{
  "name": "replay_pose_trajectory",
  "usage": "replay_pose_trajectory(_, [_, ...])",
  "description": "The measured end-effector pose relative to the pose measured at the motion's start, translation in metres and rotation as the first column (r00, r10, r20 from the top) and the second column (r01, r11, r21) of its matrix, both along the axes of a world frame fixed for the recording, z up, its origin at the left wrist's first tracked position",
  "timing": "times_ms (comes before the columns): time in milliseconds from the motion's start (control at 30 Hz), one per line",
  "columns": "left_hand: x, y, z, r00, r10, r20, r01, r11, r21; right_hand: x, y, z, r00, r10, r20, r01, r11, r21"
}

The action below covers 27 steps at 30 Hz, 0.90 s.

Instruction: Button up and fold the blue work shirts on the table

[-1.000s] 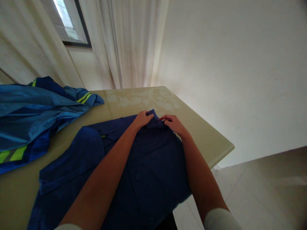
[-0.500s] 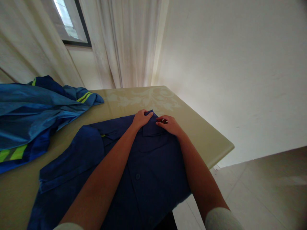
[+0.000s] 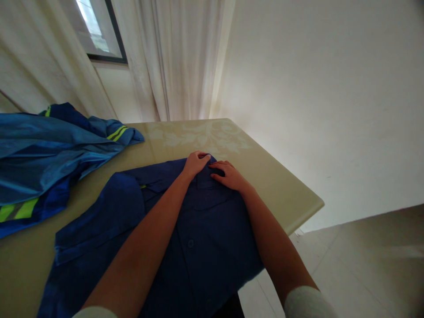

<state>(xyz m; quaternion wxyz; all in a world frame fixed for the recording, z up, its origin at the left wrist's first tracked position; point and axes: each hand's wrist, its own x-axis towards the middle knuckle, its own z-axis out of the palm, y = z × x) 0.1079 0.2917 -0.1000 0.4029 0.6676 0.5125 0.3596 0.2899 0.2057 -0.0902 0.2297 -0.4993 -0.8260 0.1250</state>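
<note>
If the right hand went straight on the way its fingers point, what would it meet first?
Probably the dark blue flap just ahead, then the left hand beyond it; depth is hard to judge.

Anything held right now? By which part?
Left hand appears to pinch the dark blue garment at its far edge. Right hand is beside it at that edge; whether it grips can't be told.

A blue garment [image 3: 49, 152] with lime-yellow stripes [image 3: 29, 208] lay rumpled on the leaf-patterned counter [image 3: 274, 190]. Cream curtains [image 3: 185, 57] hung on both sides of a dark-framed window [image 3: 94, 28]; to the right, a white wall [image 3: 314, 101] rose above tiled floor [image 3: 357, 260].
</note>
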Motion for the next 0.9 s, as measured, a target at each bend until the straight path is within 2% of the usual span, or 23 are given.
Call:
replay_pose_trajectory(200, [-0.002, -0.001, -0.008, 0.996, 0.042, -0.079, -0.034, 0.994, 0.102, -0.003, 0.0, -0.002, 1.0, 0.02, -0.017, -0.021, 1.0, -0.019])
replay_pose_trajectory(433, [-0.003, 0.002, -0.009, 0.989, -0.034, -0.147, 0.047, 0.995, 0.088, -0.005, -0.002, -0.002, 1.0, 0.012, 0.005, -0.011, 1.0, -0.028])
replay_pose_trajectory(567, [-0.003, -0.003, -0.006, 0.982, -0.018, -0.189, 0.038, 0.994, 0.103, -0.006, -0.002, -0.002, 1.0, 0.018, 0.017, -0.017, 0.999, -0.036])
replay_pose_trajectory(800, [0.0, -0.01, -0.005, 0.967, 0.06, -0.249, -0.038, 0.995, 0.092, -0.008, 0.001, -0.007, 0.995, -0.099, 0.022, 0.098, 0.993, 0.065])
replay_pose_trajectory(900, [0.0, -0.012, -0.005, 0.963, 0.086, -0.255, -0.06, 0.992, 0.107, -0.011, 0.001, -0.009, 0.985, -0.152, 0.086, 0.151, 0.988, 0.021])
